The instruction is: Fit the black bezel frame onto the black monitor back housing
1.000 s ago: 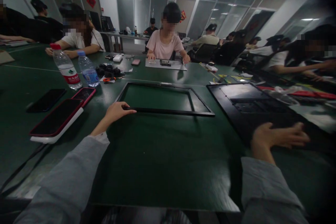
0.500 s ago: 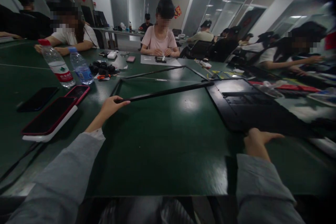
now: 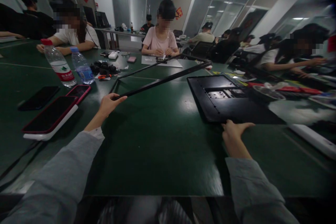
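Observation:
My left hand [image 3: 108, 105] pinches the near left corner of a thin black rectangular frame [image 3: 164, 77], thumb along the near bar. The frame is tilted, its right end raised above the table, and its middle is open. On the right lies a flat black panel [image 3: 246, 109] with rounded corners and a cut-out slot showing silvery parts. My right hand [image 3: 234, 135] grips the panel's near edge, the fingers partly hidden at the edge and the thumb stretched out to the right. Frame and panel are apart.
On the green table [image 3: 157, 154], phones [image 3: 49, 115] lie at the left, near two water bottles [image 3: 61, 68]. Orange-handled tools [image 3: 104, 76] are behind them. A white bar-shaped thing [image 3: 313, 140] and red packaging [image 3: 296, 88] are at the right. A person [image 3: 160, 40] works opposite.
My right hand has moved left and slightly away from me, and the panel has shifted left with it. The frame's right end has risen; my left hand has barely moved.

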Motion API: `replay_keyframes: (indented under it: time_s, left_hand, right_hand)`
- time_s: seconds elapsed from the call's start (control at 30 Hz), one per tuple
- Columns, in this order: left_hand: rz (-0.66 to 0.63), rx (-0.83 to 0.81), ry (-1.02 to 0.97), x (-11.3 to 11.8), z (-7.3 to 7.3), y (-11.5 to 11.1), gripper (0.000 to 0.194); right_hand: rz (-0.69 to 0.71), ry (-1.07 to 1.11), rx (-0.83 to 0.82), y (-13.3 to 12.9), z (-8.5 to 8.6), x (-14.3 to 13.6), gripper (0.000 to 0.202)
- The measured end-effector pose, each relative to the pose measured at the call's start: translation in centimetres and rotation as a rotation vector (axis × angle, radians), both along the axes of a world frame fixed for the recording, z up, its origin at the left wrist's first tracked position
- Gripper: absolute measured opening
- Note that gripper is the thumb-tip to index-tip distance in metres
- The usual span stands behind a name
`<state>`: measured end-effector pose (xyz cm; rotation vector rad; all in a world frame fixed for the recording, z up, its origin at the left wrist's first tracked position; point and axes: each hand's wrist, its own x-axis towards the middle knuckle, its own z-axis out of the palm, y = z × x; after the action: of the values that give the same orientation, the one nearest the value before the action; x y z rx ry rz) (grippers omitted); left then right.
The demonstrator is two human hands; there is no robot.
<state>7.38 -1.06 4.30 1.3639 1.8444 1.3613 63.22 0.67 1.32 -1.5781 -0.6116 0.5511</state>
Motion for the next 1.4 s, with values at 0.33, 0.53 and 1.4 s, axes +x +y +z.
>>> replay_keyframes:
  time_s: [0.33, 0.53, 1.4]
  left_hand:
    - [0.012, 0.052, -0.069, 0.2, 0.2, -0.5, 0.058]
    - [-0.026, 0.094, 0.088, -0.4, 0.3, -0.5, 0.053]
    - [-0.264, 0.046, 0.616, -1.1, -0.5, -0.8, 0.044]
  right_hand:
    - [0.350, 0.139, -0.070, 2.7, -1.0, -5.7, 0.129]
    - [0.815, 0.021, -0.048, 3.8, -0.3, -5.0, 0.099]
    - [0.379, -0.923, 0.050, 6.5, -2.8, -5.0, 0.058]
